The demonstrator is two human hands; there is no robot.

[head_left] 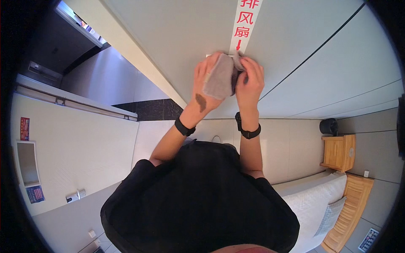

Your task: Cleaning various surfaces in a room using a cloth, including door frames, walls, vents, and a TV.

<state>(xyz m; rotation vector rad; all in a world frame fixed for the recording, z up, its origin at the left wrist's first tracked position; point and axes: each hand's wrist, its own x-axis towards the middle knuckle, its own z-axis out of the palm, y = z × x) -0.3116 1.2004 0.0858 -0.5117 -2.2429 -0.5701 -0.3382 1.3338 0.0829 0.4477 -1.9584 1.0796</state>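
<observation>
A grey cloth [219, 77] is bunched between my two hands, up against the pale wall panel [177, 38]. My left hand [202, 79] holds its left side; a loose fold hangs over the thumb side and hides the thumb and fingertips. On the right, the fingers and thumb of my right hand [251, 79] pinch a crumpled part of the cloth. Directly above the hands, a white label strip [235, 41] with red writing and a downward arrow is stuck to the panel. A thin edge of a white plate [208, 56] shows behind my left fingers, mostly covered.
To the left, a doorway opens onto a tiled floor [104, 76], with a white door [79, 142] beside it. A wooden bedside cabinet [337, 153], a black bin [329, 126] and a bed [316, 196] stand at the right. A dark seam [311, 52] crosses the wall panels.
</observation>
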